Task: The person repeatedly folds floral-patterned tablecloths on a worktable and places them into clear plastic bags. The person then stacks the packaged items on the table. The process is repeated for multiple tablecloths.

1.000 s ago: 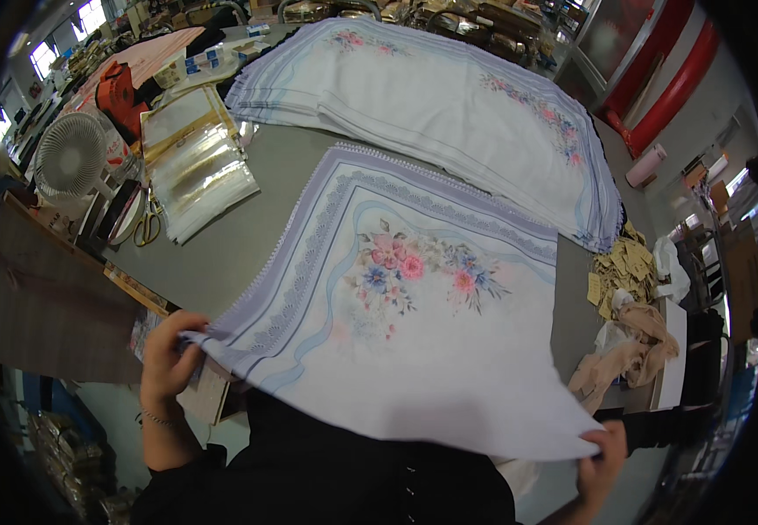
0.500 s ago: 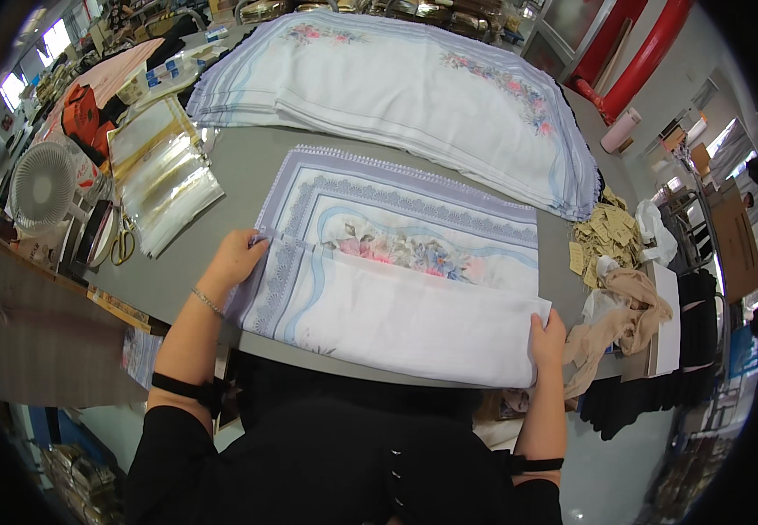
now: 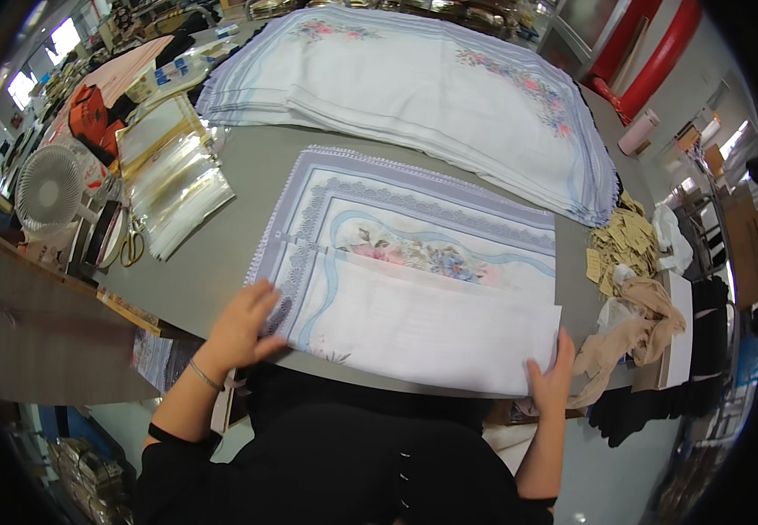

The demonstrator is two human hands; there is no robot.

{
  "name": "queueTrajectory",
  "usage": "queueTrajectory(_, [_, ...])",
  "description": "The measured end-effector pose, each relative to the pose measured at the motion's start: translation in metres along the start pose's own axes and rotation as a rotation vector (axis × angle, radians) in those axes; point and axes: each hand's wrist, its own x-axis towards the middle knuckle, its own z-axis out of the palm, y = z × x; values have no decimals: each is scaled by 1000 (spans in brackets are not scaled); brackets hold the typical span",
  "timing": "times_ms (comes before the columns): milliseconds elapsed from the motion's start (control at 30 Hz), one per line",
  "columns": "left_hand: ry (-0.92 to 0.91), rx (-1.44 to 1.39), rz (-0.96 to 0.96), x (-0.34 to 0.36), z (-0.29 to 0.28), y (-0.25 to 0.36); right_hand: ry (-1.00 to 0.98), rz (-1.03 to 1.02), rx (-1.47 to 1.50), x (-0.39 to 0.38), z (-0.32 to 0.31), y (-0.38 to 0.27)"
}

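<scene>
Two hands [image 3: 243,328] [image 3: 551,374] at one folded cloth [image 3: 422,324]; one fan [image 3: 49,188], one scissors pair [image 3: 133,247].

The left hand [image 3: 241,331], fingers spread, is at the near left corner of the cloth [image 3: 431,337]. The right hand [image 3: 551,376], thumb and fingers apart, is at its near right corner. Both forearms [image 3: 188,402] point toward it.

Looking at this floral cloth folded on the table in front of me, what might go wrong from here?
The folded cloth lies close to the near edge of the table, so a nudge might let it slip over.
With the left hand and right hand at its sides, uneven pressure could crease or skew the upper layer.
The loose yellowish tags heaped to the right could scatter if brushed.
</scene>
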Motion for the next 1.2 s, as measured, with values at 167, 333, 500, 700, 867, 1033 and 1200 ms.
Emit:
queueTrajectory(167, [-23, 89, 9, -31, 9, 9, -50, -31, 198, -39, -11, 13])
queueTrajectory(333, [16, 57, -4, -38, 17, 12, 44, 45, 243, -55, -16, 21])
queueTrajectory(500, [93, 59, -49, -48, 29, 13, -189, -200, -194, -65, -20, 5])
queueTrajectory(700, [-3, 46, -32, -68, 9, 13, -197, -315, -230, -63, -49, 5])
queueTrajectory(867, [207, -586, -705, -37, -46, -3, 70, -157, 228, -11, -73, 11])
queueTrajectory(1033, [522, -781, -480, 95, -12, -50, 164, 206, 275, 107, -2, 15])
queueTrajectory(1200, [214, -307, -549, 148, 32, -85, 68, 148, -135, 142, 67, 40])
